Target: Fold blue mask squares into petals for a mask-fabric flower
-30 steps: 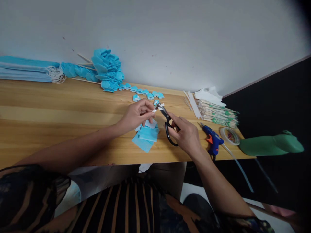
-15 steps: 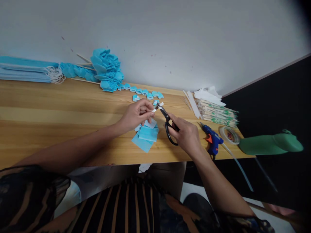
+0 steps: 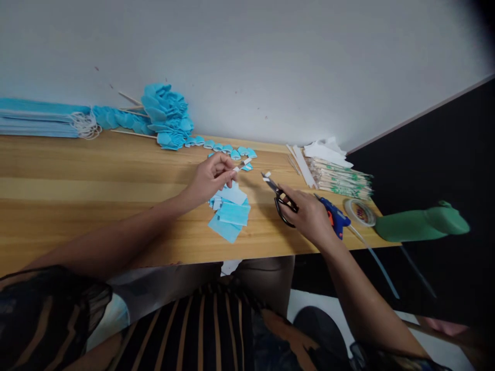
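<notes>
- Pinching a small white strip (image 3: 243, 164) between thumb and fingertips, the left hand (image 3: 211, 178) is closed on it just above the wooden table (image 3: 77, 196), near the far edge.
- That strip pokes out to the right of the fingers, with a bit of blue at its tip; it sits just beside the row of small folded blue pieces (image 3: 228, 148).
- Black scissors (image 3: 280, 198) are in the right hand (image 3: 309, 216), whose fingers are curled through the loops and shut on the handles; the blades point up and left toward the strip but are clear of it, with a gap of bare table between.
- A tiny white scrap (image 3: 266, 176) lies at the blade tips; whether it touches the blades cannot be told.
- Below the left hand lies a loose pile of cut blue mask pieces (image 3: 229, 211), close to the near edge of the table.
- Just right of the right hand, partly hidden by it, lies a blue glue gun (image 3: 335, 216), with a roll of tape (image 3: 359, 211) beside it.
- Behind those sits a stack of wrapped chopsticks (image 3: 340, 180), with white paper scraps (image 3: 325, 151) on top.
- A green object (image 3: 421, 224) lies at the right end of the table.
- Far left against the wall are a stack of blue face masks (image 3: 38, 118) and a blue flower bundle (image 3: 166, 116) on wooden sticks.
</notes>
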Available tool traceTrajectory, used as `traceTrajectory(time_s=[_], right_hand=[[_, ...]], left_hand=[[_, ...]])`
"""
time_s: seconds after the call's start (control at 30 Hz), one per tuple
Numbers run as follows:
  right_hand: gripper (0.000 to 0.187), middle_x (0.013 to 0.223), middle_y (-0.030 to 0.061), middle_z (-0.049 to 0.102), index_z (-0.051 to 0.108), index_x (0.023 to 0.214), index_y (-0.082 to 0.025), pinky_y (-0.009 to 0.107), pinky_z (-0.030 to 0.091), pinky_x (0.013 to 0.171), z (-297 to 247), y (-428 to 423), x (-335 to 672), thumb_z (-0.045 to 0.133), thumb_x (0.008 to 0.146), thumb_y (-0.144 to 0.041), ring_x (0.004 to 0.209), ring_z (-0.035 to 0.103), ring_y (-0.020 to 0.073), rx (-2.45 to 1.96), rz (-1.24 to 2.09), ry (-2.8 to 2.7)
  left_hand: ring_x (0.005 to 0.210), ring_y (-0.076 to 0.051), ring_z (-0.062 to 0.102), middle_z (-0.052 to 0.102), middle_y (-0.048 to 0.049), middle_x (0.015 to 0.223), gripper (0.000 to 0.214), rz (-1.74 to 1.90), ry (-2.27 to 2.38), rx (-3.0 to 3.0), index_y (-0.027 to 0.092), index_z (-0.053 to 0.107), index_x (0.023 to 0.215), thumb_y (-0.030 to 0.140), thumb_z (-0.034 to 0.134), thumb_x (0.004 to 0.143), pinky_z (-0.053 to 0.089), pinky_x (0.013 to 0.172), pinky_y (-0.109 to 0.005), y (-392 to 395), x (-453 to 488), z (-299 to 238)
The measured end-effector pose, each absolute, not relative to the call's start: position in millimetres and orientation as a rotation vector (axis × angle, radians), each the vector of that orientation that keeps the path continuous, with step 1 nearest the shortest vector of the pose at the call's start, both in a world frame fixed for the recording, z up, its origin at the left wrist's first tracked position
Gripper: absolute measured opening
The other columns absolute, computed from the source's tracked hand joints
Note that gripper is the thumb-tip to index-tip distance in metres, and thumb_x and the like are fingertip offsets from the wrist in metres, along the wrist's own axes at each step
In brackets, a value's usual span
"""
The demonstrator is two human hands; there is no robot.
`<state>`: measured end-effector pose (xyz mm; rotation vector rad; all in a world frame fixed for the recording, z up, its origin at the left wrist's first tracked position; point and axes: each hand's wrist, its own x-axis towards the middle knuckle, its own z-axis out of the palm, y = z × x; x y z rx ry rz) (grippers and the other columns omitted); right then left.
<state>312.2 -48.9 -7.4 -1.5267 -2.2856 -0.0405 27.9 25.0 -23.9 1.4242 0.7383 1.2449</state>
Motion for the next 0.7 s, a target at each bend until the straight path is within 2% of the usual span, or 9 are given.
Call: traceTrajectory(time_s=[0.13,0.23,0.3,0.33,0.4,0.47,0.53,0.6,0.7], right_hand=[[0.034,0.106,0.0093,0.083,0.075,0.126,-0.023,0.036,0.059,0.073,-17,-47,334,0.063,0.095,-0.03,0.09,0.078,0.0272,-1.665,-0.026,-2.354],[0.035,0.114,0.0134,0.082,0.077,0.123,-0.019,0.043,0.061,0.087,-7,-45,323,0.057,0.1,-0.036,0.102,0.078,0.0302,-1.625,0.007,-2.153],[0.04,0.124,0.0135,0.079,0.076,0.126,-0.019,0.045,0.059,0.098,3,-42,305,0.052,0.103,-0.041,0.116,0.074,0.029,-1.509,0.212,-2.02],[0.043,0.127,0.0122,0.078,0.074,0.128,-0.021,0.043,0.059,0.097,8,-41,295,0.049,0.104,-0.046,0.119,0.072,0.0269,-1.431,0.375,-1.977],[0.052,0.117,0.0092,0.079,0.075,0.126,-0.022,0.036,0.062,0.085,13,-39,275,0.044,0.105,-0.058,0.106,0.074,0.0224,-1.277,0.711,-1.959],[0.057,0.099,0.0071,0.078,0.079,0.109,-0.02,0.033,0.059,0.077,16,-42,261,0.043,0.104,-0.063,0.086,0.071,0.0182,-1.189,0.909,-1.985],[0.056,0.09,0.0048,0.076,0.079,0.099,-0.019,0.031,0.057,0.077,18,-50,256,0.046,0.103,-0.064,0.079,0.067,0.0157,-1.156,0.946,-1.947],[0.052,0.09,0.0045,0.077,0.079,0.096,-0.02,0.031,0.056,0.078,21,-65,261,0.049,0.102,-0.062,0.08,0.068,0.0161,-1.169,0.851,-1.887],[0.042,0.091,0.0064,0.078,0.08,0.096,-0.022,0.036,0.056,0.081,28,-95,288,0.054,0.102,-0.055,0.086,0.071,0.0203,-1.26,0.522,-1.824]], left_hand=[[0.052,-0.008,0.059,0.065,0.0054,0.067,0.037,1.179,0.646,1.351,0.022,0.046,0.096,0.037,0.079,0.084,0.041,0.046,-0.018,24,26,-19],[0.048,-0.008,0.053,0.059,0.0087,0.061,0.04,1.102,0.596,1.281,0.024,0.046,0.102,0.038,0.078,0.084,0.035,0.042,-0.018,21,24,-15],[0.047,-0.009,0.05,0.054,0.01,0.057,0.041,1.06,0.57,1.25,0.025,0.047,0.103,0.039,0.079,0.082,0.032,0.042,-0.018,19,22,-12],[0.046,-0.009,0.049,0.052,0.0103,0.056,0.041,1.041,0.555,1.243,0.025,0.048,0.104,0.039,0.08,0.081,0.032,0.042,-0.018,18,21,-11],[0.045,-0.009,0.048,0.049,0.0105,0.054,0.042,1.001,0.521,1.242,0.026,0.05,0.105,0.038,0.082,0.08,0.033,0.042,-0.019,16,20,-10],[0.046,-0.01,0.049,0.052,0.0089,0.055,0.043,0.954,0.495,1.24,0.026,0.053,0.107,0.04,0.084,0.08,0.035,0.042,-0.02,15,20,-11],[0.056,-0.014,0.061,0.062,0.0037,0.065,0.045,0.957,0.496,1.226,0.025,0.056,0.109,0.043,0.085,0.079,0.043,0.045,-0.022,14,22,-14],[0.081,-0.02,0.072,0.074,-0.0043,0.088,0.049,0.997,0.529,1.214,0.025,0.058,0.114,0.044,0.086,0.078,0.055,0.057,-0.026,14,24,-17],[0.109,-0.026,0.071,0.076,-0.0105,0.114,0.051,1.042,0.57,1.201,0.025,0.059,0.12,0.043,0.085,0.08,0.062,0.076,-0.033,15,26,-23]])
